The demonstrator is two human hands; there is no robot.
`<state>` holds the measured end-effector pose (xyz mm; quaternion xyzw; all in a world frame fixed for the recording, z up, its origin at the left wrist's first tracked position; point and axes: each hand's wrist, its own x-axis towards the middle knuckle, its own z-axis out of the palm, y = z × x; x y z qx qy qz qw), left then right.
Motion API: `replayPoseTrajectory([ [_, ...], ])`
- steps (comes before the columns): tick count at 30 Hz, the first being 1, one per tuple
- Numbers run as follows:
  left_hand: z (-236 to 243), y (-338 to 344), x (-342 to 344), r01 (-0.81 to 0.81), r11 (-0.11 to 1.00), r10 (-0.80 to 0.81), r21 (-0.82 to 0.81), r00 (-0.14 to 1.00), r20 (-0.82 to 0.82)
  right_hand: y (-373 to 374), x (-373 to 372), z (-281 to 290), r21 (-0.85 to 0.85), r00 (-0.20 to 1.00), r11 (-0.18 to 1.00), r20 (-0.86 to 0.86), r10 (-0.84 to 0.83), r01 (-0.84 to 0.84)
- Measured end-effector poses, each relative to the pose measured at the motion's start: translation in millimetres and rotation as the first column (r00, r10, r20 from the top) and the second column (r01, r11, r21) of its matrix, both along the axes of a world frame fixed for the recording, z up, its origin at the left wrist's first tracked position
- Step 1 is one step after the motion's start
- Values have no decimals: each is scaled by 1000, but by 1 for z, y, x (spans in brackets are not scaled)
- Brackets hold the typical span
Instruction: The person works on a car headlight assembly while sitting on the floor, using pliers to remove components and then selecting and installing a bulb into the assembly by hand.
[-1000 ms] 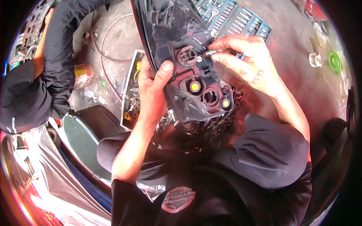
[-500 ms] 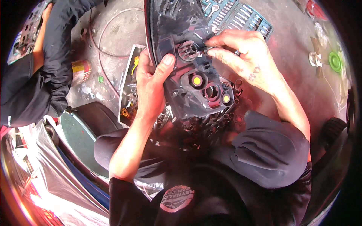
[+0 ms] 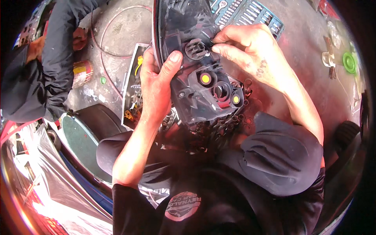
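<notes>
A black car headlight (image 3: 196, 105) is held up in front of me, its back side toward me. Its rear has round sockets, two of them with yellow centres. My left hand (image 3: 154, 86) grips the left edge, thumb over the back and fingers behind the rim. At the upper right edge, beside a ribbed bulb socket (image 3: 196, 49), the thumb and forefinger of my right hand (image 3: 256, 55) are pinched together. A small dark bit shows at those fingertips, but I cannot tell what it is.
Below the headlight lies a metal tray (image 3: 127, 92) of loose tools. A blue socket-set case (image 3: 277, 30) sits open beyond it. A hose (image 3: 102, 58) loops across the floor. At left are another person's leg (image 3: 58, 51), a tin can (image 3: 83, 72) and a green-topped stool (image 3: 78, 137).
My right hand has shifted slightly up and left, its fingers still pinched at the headlight's edge. The headlight is nearly still. The other person's arm at left has moved down and inward.
</notes>
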<state>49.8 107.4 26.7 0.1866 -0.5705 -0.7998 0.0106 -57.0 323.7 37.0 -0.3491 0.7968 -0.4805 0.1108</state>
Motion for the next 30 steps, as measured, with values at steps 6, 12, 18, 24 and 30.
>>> replayPoseTrajectory([
  [6,-3,0,-2,0,999,0,-46,1000,-9,0,-2,2,32,1000,999,15,6,-6],
  [12,-3,-6,-2,23,998,-23,-50,1000,4,-2,-6,-1,0,996,998,-64,58,-58],
  [18,5,2,-6,12,999,-13,42,1000,1,1,-12,-4,-63,963,989,-244,113,-132],
  [24,8,-2,-8,31,998,-28,53,999,-42,4,-12,-3,-96,937,985,-332,105,-144],
  [30,18,-12,-21,7,998,-15,-68,993,-117,-4,-23,26,-103,908,988,-414,63,-116],
])
